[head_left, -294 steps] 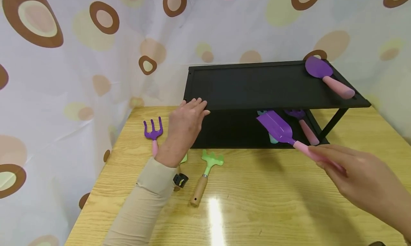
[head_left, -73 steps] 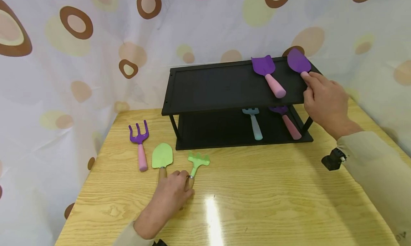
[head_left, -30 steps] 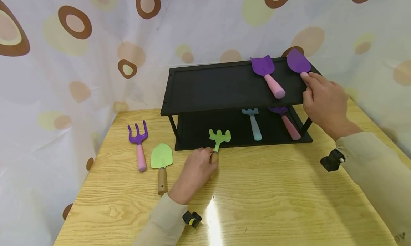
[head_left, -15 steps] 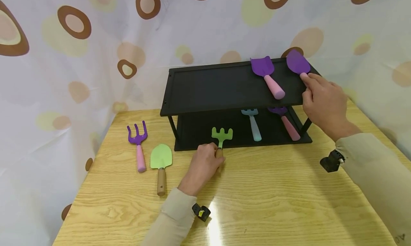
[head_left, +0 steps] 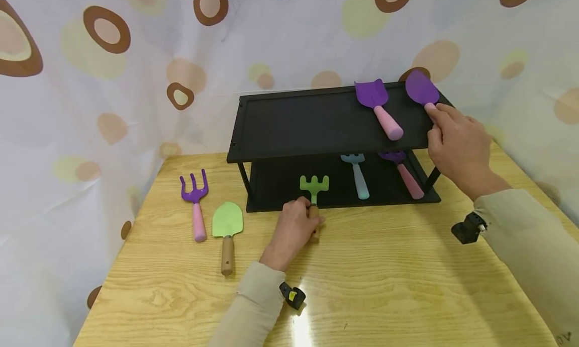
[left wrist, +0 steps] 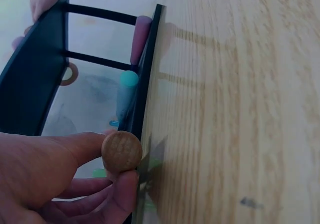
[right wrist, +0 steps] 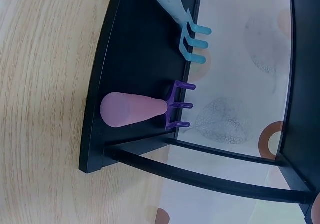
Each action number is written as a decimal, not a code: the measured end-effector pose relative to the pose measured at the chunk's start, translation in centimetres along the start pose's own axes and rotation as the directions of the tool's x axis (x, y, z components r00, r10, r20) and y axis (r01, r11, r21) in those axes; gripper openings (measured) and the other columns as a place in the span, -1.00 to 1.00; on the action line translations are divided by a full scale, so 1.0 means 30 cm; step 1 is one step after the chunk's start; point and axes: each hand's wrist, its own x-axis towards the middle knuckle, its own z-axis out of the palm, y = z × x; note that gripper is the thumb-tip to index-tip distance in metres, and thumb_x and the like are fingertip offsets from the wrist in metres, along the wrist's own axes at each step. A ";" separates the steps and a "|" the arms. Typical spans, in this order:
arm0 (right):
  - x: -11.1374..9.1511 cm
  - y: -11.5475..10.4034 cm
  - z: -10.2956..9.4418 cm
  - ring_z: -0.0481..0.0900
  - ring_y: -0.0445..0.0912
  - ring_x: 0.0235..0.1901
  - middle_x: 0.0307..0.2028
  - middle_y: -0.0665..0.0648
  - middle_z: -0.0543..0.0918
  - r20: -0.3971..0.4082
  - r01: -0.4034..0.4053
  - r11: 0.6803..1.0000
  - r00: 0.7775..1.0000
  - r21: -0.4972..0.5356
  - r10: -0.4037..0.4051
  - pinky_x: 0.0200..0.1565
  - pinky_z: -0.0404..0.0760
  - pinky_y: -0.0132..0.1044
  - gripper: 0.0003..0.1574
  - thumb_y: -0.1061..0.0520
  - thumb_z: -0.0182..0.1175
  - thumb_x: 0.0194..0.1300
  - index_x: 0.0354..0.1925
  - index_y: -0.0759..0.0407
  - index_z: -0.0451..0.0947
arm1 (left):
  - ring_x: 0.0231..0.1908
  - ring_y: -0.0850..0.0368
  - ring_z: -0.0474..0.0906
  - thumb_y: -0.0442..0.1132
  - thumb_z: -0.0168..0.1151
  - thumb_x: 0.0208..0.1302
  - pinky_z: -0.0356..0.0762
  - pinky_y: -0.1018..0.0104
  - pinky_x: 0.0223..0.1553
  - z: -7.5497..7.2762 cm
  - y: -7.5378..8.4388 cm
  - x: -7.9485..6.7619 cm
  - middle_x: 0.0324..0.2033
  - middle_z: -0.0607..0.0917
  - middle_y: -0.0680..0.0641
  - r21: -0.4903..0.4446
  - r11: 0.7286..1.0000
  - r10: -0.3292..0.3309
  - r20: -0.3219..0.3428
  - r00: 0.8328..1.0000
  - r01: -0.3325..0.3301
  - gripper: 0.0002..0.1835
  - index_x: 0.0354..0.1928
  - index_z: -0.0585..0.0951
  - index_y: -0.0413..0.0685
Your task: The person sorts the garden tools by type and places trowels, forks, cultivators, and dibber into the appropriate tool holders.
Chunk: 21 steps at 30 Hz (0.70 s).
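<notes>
My left hand (head_left: 294,226) holds a green hand rake (head_left: 314,185) by its wooden handle, pinched between thumb and fingers in the left wrist view, where the handle's round end (left wrist: 122,151) faces the camera. The rake's tines overlap the front of the lower shelf (head_left: 280,198). My right hand (head_left: 461,146) grips the pink handle of a rounded purple trowel (head_left: 421,87) at the right front corner of the black rack's upper shelf (head_left: 298,120), hiding most of that handle. Left of it on the same shelf lies a purple shovel (head_left: 372,93) with a pink handle.
On the lower shelf lie a light blue rake (head_left: 360,181) and a purple fork (right wrist: 172,105) with a pink handle. Left of the rack, on the wooden table (head_left: 371,286), are a three-tined purple fork (head_left: 195,193) and a green trowel (head_left: 228,220). A patterned curtain (head_left: 289,45) hangs behind.
The purple shovel, earlier in my right hand, lies on the upper shelf. My right hand has moved to the rounded trowel. My left hand picked up the green rake and brought it right and forward.
</notes>
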 end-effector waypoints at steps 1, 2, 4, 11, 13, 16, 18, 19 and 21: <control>-0.001 0.002 -0.001 0.49 0.31 0.22 0.29 0.33 0.51 -0.008 0.002 1.000 1.000 -0.001 -0.002 0.17 0.44 0.26 -0.41 0.16 -0.23 0.47 0.37 0.15 0.40 | -0.40 0.19 0.60 -0.11 0.41 0.24 0.59 0.48 -0.47 0.002 0.002 0.002 -0.17 0.68 -0.17 0.002 1.000 0.000 -0.001 1.000 0.000 -0.50 0.08 0.56 -0.32; -0.002 0.004 -0.001 0.49 0.31 0.22 0.29 0.32 0.51 -0.007 -0.002 1.000 1.000 -0.002 0.002 0.17 0.44 0.26 -0.40 0.16 -0.23 0.47 0.38 0.14 0.40 | -0.36 0.17 0.59 -0.10 0.40 0.24 0.60 0.46 -0.43 0.004 0.002 0.004 -0.15 0.67 -0.17 0.001 1.000 -0.005 -0.001 1.000 0.005 -0.49 0.09 0.55 -0.31; -0.001 0.006 0.000 0.50 0.30 0.22 0.29 0.31 0.51 -0.010 -0.003 1.000 1.000 -0.004 0.003 0.16 0.44 0.26 -0.40 0.15 -0.23 0.47 0.37 0.13 0.40 | -0.28 0.14 0.58 -0.07 0.41 0.24 0.62 0.42 -0.34 0.005 0.003 0.007 -0.13 0.65 -0.16 0.009 1.000 -0.011 -0.007 1.000 0.011 -0.47 0.12 0.54 -0.29; -0.009 0.011 -0.003 0.51 0.32 0.20 0.28 0.33 0.52 -0.022 -0.002 1.000 1.000 0.005 0.002 0.19 0.43 0.26 -0.41 0.17 -0.22 0.46 0.36 0.17 0.42 | -0.17 0.11 0.54 -0.04 0.40 0.25 0.65 0.34 -0.15 -0.013 0.001 0.004 -0.08 0.60 -0.13 0.026 1.000 -0.005 0.001 1.000 0.005 -0.44 0.17 0.53 -0.23; -0.007 0.011 -0.003 0.50 0.32 0.20 0.28 0.33 0.52 -0.023 -0.002 1.000 1.000 0.005 0.002 0.20 0.43 0.26 -0.41 0.16 -0.22 0.46 0.36 0.16 0.42 | -0.16 0.10 0.55 -0.04 0.37 0.27 0.66 0.33 -0.14 -0.025 0.002 -0.001 -0.08 0.61 -0.13 0.040 0.999 0.022 0.003 1.000 -0.022 -0.46 0.17 0.54 -0.22; -0.002 0.012 -0.001 0.50 0.32 0.21 0.28 0.32 0.52 -0.025 0.002 1.000 1.000 0.003 -0.002 0.20 0.42 0.26 -0.41 0.16 -0.22 0.47 0.36 0.14 0.42 | -0.14 0.10 0.59 -0.07 0.31 0.33 0.67 0.35 -0.15 -0.041 0.002 -0.014 -0.07 0.63 -0.13 0.094 0.991 0.095 -0.001 0.995 -0.095 -0.56 0.13 0.59 -0.19; 0.002 0.011 0.002 0.50 0.31 0.22 0.29 0.32 0.51 -0.020 0.002 1.000 1.000 0.001 -0.002 0.20 0.42 0.26 -0.41 0.15 -0.22 0.47 0.37 0.13 0.41 | -0.19 0.13 0.61 -0.10 0.28 0.36 0.66 0.40 -0.23 -0.052 0.004 -0.031 -0.07 0.65 -0.11 0.155 0.976 0.157 -0.007 0.988 -0.154 -0.63 0.09 0.62 -0.15; 0.002 0.011 0.002 0.50 0.31 0.22 0.29 0.32 0.51 -0.018 0.002 1.000 1.000 0.000 -0.002 0.21 0.42 0.26 -0.41 0.15 -0.22 0.47 0.37 0.13 0.41 | -0.22 0.15 0.61 -0.11 0.26 0.37 0.64 0.43 -0.27 -0.056 0.006 -0.042 -0.09 0.66 -0.09 0.198 0.961 0.201 -0.007 0.980 -0.195 -0.68 0.06 0.64 -0.12; 0.000 0.010 0.001 0.49 0.31 0.22 0.29 0.31 0.51 -0.007 -0.004 1.000 1.000 -0.001 0.004 0.21 0.42 0.26 -0.41 0.15 -0.22 0.47 0.37 0.13 0.40 | -0.31 0.18 0.60 -0.15 0.23 0.39 0.59 0.48 -0.38 -0.062 0.015 -0.066 -0.15 0.69 -0.06 0.275 0.917 0.300 0.001 0.954 -0.288 -0.77 -0.02 0.67 -0.08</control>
